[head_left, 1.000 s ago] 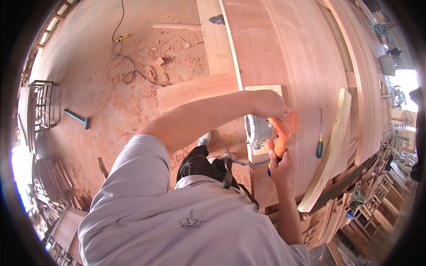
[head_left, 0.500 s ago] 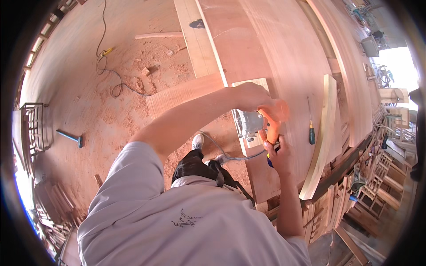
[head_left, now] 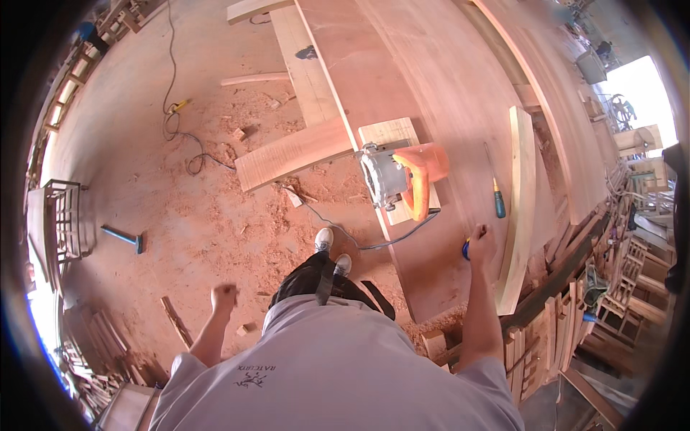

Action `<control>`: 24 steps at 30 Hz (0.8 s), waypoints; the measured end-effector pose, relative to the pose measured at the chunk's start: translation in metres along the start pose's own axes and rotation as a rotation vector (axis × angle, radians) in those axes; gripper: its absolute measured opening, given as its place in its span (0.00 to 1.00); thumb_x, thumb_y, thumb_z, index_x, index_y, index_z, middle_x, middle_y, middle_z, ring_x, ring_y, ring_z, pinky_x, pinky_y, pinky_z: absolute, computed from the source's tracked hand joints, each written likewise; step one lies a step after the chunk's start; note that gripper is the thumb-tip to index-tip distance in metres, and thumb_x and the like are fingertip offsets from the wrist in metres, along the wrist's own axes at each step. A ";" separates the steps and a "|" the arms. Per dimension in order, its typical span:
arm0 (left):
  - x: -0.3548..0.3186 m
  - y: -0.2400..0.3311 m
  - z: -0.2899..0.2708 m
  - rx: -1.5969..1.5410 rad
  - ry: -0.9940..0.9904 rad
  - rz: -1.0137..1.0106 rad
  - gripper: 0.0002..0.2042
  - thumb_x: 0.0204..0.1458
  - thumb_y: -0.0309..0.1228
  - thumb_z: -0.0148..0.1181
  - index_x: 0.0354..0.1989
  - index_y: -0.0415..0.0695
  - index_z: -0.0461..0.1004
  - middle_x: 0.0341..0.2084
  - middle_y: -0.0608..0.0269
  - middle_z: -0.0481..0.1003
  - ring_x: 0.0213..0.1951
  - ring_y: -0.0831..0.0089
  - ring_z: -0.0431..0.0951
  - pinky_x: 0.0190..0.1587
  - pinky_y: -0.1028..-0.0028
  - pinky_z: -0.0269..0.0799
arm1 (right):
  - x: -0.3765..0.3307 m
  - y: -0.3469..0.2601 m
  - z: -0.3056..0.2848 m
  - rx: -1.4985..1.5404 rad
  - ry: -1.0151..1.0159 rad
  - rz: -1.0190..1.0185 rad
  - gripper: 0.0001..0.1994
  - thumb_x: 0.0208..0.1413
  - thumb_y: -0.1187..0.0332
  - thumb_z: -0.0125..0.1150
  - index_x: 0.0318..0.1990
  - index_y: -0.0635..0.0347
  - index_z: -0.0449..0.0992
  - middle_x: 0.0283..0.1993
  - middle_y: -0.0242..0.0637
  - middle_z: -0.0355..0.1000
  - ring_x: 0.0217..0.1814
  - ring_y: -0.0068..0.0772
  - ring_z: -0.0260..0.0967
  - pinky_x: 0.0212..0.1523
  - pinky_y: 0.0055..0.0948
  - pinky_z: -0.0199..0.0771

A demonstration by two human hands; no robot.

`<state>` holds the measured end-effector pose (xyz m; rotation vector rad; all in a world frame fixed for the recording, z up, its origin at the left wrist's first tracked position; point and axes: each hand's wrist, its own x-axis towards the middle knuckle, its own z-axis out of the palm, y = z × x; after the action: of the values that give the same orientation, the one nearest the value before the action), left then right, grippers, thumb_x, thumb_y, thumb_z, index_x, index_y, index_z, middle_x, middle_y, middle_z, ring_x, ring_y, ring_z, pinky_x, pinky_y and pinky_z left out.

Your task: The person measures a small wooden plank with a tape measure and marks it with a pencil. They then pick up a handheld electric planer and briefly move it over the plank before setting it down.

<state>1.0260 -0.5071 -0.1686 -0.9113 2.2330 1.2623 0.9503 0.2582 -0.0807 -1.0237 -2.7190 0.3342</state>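
On a pale board [head_left: 382, 133] atop the reddish wooden panel [head_left: 438, 287], an orange and grey circular saw [head_left: 417, 179] stands with its cord trailing off the left side. Neither hand touches it. My right hand [head_left: 483, 244] is closed above the panel, to the right of and nearer than the saw, on a small rounded blue thing [head_left: 466, 249] whose kind is mostly hidden. Away to the left, my left hand [head_left: 223, 296] hangs over the floor with fingers curled; nothing shows in them. A screwdriver [head_left: 499, 201] with a green and yellow handle lies on the panel.
A long pale wood strip [head_left: 517, 208] lies right of the screwdriver. Sawdust covers the floor around my shoes [head_left: 324, 239], with a cable [head_left: 172, 122] and a blue hammer [head_left: 128, 237] farther left. Stacked wooden frames [head_left: 618, 287] stand at the right.
Both hands have come off the circular saw. My left arm has swung back to the left and down; my right hand has drawn right, and the small blue thing has moved along with it.
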 end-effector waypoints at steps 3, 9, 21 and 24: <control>-0.063 -0.074 -0.037 -0.039 0.018 -0.374 0.07 0.54 0.23 0.63 0.40 0.36 0.82 0.24 0.59 0.80 0.19 0.73 0.77 0.19 0.71 0.75 | 0.026 -0.004 0.022 -0.112 0.012 0.019 0.17 0.66 0.52 0.55 0.44 0.56 0.79 0.40 0.45 0.81 0.39 0.52 0.80 0.39 0.47 0.79; -0.128 -0.082 -0.038 -0.288 -0.015 -0.398 0.11 0.54 0.26 0.66 0.44 0.36 0.80 0.28 0.58 0.81 0.22 0.73 0.78 0.23 0.72 0.78 | 0.026 0.015 0.026 -0.187 0.316 -0.165 0.10 0.63 0.62 0.58 0.42 0.57 0.78 0.40 0.47 0.78 0.40 0.54 0.77 0.38 0.52 0.77; -0.063 -0.116 -0.073 -0.311 0.051 -0.131 0.14 0.56 0.27 0.66 0.49 0.36 0.81 0.32 0.58 0.83 0.27 0.75 0.80 0.28 0.73 0.77 | -0.245 -0.177 0.026 0.118 -0.431 -0.539 0.06 0.62 0.70 0.59 0.37 0.63 0.76 0.29 0.44 0.72 0.26 0.33 0.72 0.29 0.35 0.71; -0.025 -0.164 -0.136 -0.389 0.106 -0.190 0.13 0.55 0.26 0.66 0.49 0.36 0.81 0.30 0.60 0.82 0.26 0.75 0.79 0.26 0.72 0.77 | -0.311 -0.237 0.093 0.508 -0.752 -0.588 0.07 0.62 0.68 0.60 0.36 0.62 0.77 0.24 0.36 0.74 0.26 0.31 0.73 0.30 0.35 0.73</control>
<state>1.1555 -0.6773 -0.1818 -1.3261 1.9498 1.6185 1.0060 -0.1356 -0.1390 0.0930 -3.0742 1.4171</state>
